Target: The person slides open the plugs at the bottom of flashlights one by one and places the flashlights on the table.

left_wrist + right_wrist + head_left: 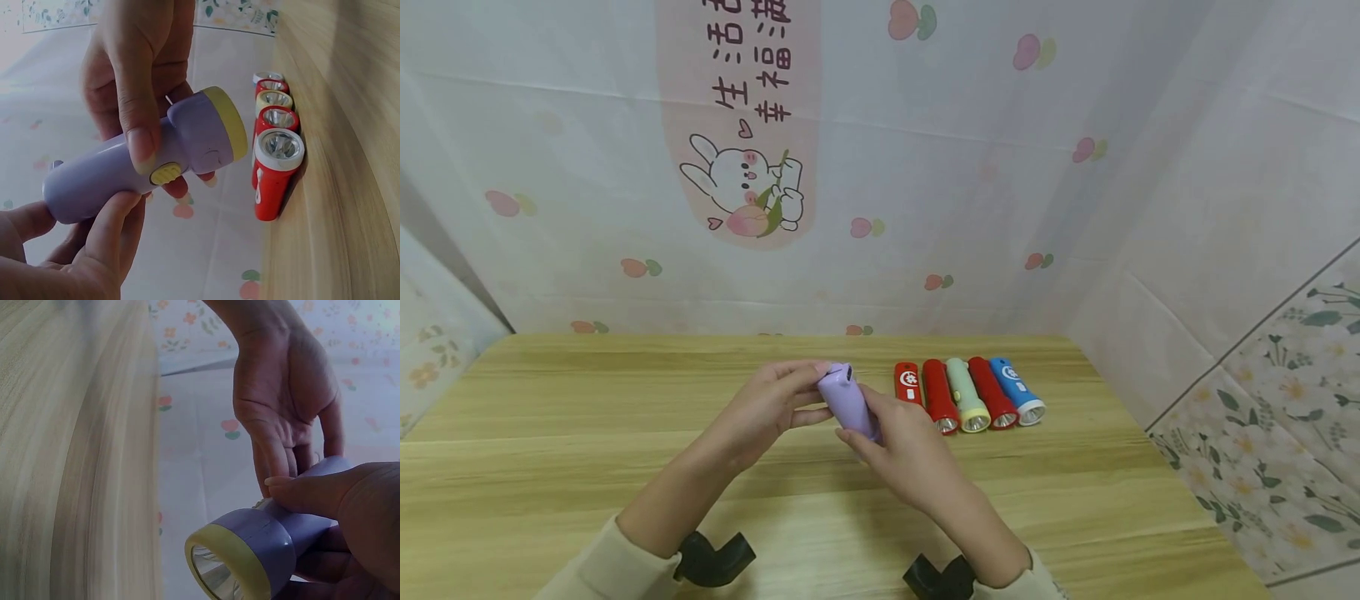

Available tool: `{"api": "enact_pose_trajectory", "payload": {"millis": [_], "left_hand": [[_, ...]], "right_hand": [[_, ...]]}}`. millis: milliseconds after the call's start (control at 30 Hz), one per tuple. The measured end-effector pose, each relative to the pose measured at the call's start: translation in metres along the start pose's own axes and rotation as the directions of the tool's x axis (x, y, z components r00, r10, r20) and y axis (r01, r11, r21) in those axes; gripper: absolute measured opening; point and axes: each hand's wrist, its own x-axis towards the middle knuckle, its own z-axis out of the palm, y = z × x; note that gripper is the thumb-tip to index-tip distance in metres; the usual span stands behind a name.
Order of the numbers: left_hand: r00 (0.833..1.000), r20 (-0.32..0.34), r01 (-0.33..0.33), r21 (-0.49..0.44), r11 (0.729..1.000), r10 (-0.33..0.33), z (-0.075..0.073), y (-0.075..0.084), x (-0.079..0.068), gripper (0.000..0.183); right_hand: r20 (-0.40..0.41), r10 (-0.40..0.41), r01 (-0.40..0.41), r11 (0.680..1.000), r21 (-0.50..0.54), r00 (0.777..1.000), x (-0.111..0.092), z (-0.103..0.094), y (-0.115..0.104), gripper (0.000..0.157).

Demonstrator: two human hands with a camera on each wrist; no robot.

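Both hands hold a purple flashlight (pixel 844 400) above the table, its tail tilted up toward the back. My left hand (pixel 771 408) pinches the tail end between thumb and fingers. Closer to the head, my right hand (pixel 910 450) grips the body, thumb lying along it in the left wrist view. A yellow slide switch (pixel 166 174) shows beside that thumb. The head has a yellow rim (pixel 240 553) around a clear lens, which faces down in the right wrist view. A small loop stands out at the tail (pixel 56 164).
Right of the hands, several flashlights lie in a row on the wooden table (pixel 587 400): a red one with a white print (pixel 907 382), two plain red ones, a pale green one (pixel 962 387) and a blue one (pixel 1011 382). A patterned cloth (pixel 925 208) hangs behind.
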Motion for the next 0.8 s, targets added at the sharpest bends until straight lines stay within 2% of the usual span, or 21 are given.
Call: {"api": "enact_pose_trajectory", "payload": {"millis": [167,600,800], "left_hand": [[0.999,0.054,0.001,-0.017,1.000,0.000,-0.0025,-0.0022,0.0013,0.049],[0.996,0.092,0.001,-0.071,0.998,0.005,-0.0052,-0.0052,0.0018,0.052],[0.993,0.116,0.010,-0.107,0.994,0.002,-0.0054,-0.0056,0.0044,0.051]], "right_hand": [[0.011,-0.019,0.019,1.000,0.001,1.000,0.0000,-0.0019,0.0020,0.047],[0.049,-0.033,0.031,0.999,0.028,0.998,0.0013,-0.0068,0.0046,0.043],[0.054,-0.024,0.021,0.998,0.053,0.998,-0.0003,-0.0097,0.0045,0.050]]}}
